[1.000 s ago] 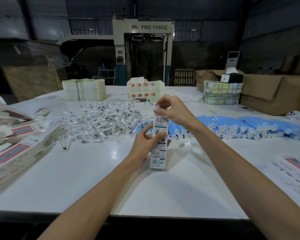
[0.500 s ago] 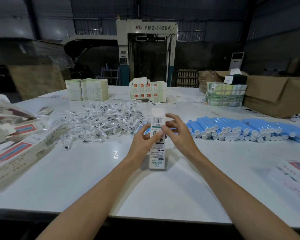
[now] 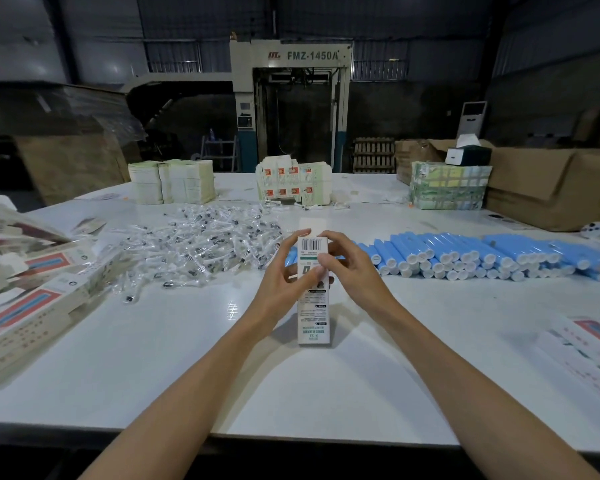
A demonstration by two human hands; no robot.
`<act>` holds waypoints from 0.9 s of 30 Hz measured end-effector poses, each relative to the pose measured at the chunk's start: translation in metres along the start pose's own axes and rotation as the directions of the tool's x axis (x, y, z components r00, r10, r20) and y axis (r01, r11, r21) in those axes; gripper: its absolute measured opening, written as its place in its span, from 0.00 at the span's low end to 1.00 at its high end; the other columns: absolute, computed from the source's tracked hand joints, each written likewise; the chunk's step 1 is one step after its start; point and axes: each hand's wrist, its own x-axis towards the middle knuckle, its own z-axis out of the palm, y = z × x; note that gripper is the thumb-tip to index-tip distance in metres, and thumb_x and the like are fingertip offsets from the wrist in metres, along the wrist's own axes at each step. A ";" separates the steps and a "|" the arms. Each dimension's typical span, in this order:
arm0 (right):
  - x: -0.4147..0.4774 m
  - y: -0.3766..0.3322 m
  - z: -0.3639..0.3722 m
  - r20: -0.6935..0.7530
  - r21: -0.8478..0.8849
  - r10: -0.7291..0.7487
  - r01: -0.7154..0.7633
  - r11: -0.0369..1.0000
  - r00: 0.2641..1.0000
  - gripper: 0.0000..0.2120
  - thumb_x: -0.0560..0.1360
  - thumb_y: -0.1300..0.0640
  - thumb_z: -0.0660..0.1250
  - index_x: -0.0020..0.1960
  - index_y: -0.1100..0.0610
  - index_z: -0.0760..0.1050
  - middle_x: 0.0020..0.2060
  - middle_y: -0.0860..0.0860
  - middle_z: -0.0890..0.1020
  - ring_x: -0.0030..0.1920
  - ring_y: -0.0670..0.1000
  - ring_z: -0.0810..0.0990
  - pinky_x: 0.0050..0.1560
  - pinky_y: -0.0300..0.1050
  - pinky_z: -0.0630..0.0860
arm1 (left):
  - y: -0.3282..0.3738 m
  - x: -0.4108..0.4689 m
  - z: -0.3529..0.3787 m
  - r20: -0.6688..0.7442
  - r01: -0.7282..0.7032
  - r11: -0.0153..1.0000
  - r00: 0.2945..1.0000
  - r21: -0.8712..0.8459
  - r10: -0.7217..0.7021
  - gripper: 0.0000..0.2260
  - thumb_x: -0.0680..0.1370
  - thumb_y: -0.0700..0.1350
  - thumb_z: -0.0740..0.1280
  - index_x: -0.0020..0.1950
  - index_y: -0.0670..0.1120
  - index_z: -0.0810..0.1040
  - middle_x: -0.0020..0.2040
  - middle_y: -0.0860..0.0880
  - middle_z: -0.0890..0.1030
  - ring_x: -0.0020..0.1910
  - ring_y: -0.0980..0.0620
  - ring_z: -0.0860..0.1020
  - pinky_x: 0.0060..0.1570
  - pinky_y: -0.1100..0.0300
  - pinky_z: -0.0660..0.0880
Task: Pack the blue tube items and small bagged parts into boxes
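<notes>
Head view: white table, blue tubes at right, bagged parts left of centre, box upright mid-frame.
Left hand and right hand both clasp the box's upper half; thin, light card probably dents easily, so hold its edges near the top flap.

Open table spans the lower frame. An upright box stands at centre. Bagged parts crowd centre left, blue tubes centre right, and stacked boxes the left edge.
</notes>
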 end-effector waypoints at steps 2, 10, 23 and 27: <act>0.001 -0.001 -0.003 0.021 -0.029 0.008 -0.007 1.000 1.000 0.12 0.83 0.56 0.67 0.64 0.45 0.76 0.49 0.45 0.84 0.54 0.53 0.84 0.50 0.49 0.84 | 0.002 -0.001 0.001 0.008 0.002 1.000 1.000 0.011 -0.002 0.26 0.83 0.45 0.74 0.78 0.58 0.70 0.63 0.47 0.86 0.58 0.45 0.87 0.55 0.49 0.85; 0.000 0.003 -0.008 0.039 -0.155 0.009 -0.003 0.988 0.999 0.06 0.84 0.46 0.63 0.56 0.46 0.77 0.48 0.47 0.85 0.50 0.50 0.84 0.52 0.49 0.81 | 0.000 -0.001 0.000 0.044 0.097 0.995 0.994 -0.029 -0.095 0.21 0.81 0.45 0.77 0.70 0.57 0.75 0.58 0.43 0.87 0.56 0.41 0.87 0.51 0.48 0.86; 0.008 0.009 -0.021 -0.083 0.082 0.161 -0.154 0.985 0.984 0.09 0.84 0.54 0.68 0.60 0.57 0.80 0.45 0.60 0.88 0.43 0.56 0.81 0.47 0.55 0.77 | 0.001 -0.004 -0.001 0.124 0.150 0.989 0.981 0.001 -0.149 0.26 0.81 0.44 0.77 0.76 0.54 0.71 0.59 0.41 0.88 0.55 0.36 0.88 0.58 0.42 0.84; 0.005 0.007 -0.023 -0.065 0.030 0.112 -0.110 0.993 0.992 0.05 0.84 0.52 0.67 0.58 0.48 0.79 0.42 0.57 0.88 0.39 0.51 0.80 0.43 0.45 0.79 | 0.002 -0.005 -0.001 0.132 0.170 0.985 0.976 0.021 -0.171 0.26 0.81 0.46 0.77 0.76 0.56 0.71 0.58 0.42 0.88 0.55 0.38 0.88 0.57 0.42 0.85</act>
